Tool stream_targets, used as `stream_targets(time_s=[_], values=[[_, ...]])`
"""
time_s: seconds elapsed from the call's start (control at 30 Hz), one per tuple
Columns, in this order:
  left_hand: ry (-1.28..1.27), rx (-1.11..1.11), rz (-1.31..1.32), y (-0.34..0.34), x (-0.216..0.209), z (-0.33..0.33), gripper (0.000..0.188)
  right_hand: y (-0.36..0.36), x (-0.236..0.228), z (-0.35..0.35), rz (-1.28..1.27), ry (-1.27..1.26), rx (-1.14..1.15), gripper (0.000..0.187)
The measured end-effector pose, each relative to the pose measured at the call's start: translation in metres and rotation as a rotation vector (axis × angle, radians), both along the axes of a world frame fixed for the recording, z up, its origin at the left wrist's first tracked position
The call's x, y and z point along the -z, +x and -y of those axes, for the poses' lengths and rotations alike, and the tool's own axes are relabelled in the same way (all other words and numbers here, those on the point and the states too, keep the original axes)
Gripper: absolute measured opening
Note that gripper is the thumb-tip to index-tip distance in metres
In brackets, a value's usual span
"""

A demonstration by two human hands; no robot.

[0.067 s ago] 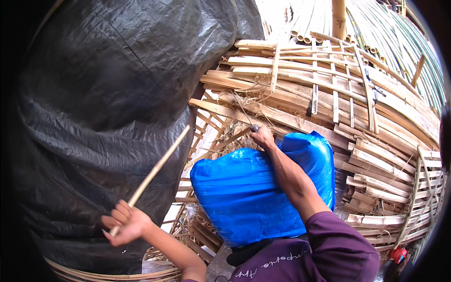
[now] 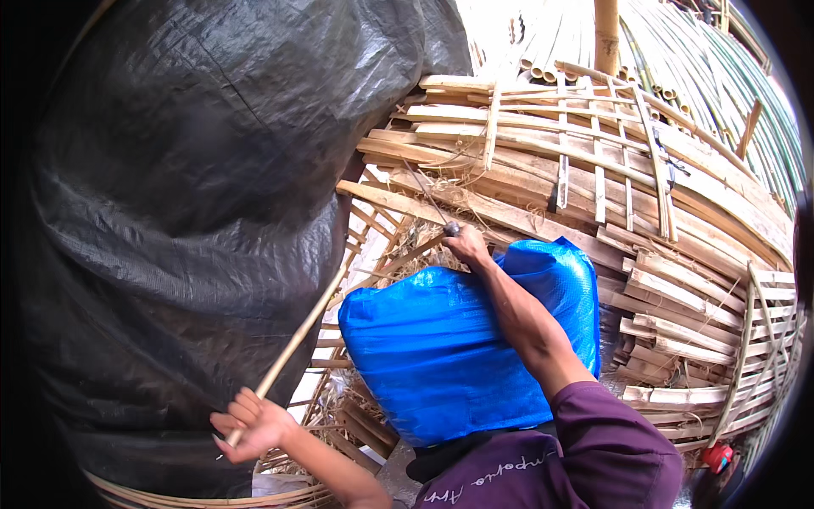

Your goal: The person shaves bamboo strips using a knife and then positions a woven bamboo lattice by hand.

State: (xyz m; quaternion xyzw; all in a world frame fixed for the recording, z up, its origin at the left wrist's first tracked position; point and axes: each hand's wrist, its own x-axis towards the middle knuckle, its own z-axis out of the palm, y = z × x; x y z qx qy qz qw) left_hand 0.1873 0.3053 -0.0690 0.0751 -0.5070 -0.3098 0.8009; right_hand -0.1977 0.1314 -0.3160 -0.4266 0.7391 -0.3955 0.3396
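At lower left the left hand (image 2: 253, 424) grips a stick (image 2: 297, 335), seemingly already cut slim, how finished I cannot tell, while at centre the right hand (image 2: 468, 248) clasps a knife (image 2: 451, 228), its blade apart from the stick.

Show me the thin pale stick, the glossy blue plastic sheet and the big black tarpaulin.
Thin pale stick (image 2: 297, 340), head view: middle of shaft.
Glossy blue plastic sheet (image 2: 441, 356), head view: central folds.
Big black tarpaulin (image 2: 195, 254), head view: centre.

Open room between pale stick (image 2: 302, 334) and blade (image 2: 427, 193), black tarp (image 2: 170, 170) leftward, blue sheet (image 2: 432, 356) on near side
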Motion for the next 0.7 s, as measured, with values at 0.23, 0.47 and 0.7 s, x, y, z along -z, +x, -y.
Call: stream_targets(time_s=[0.23,0.47,0.7], values=[[0.195,-0.331,-0.133,0.043,0.04,-0.067,0.041,-0.013,-0.109,-0.007,0.174,-0.166,-0.094,0.039],[0.086,-0.68,-0.098,0.018,0.026,-0.056,0.051,-0.097,-0.154,-0.1,-0.002,-0.261,0.027,0.036],[0.056,-0.391,-0.198,-0.039,0.03,-0.043,0.046,-0.219,-0.15,-0.248,-0.106,-0.189,0.516,0.019]])
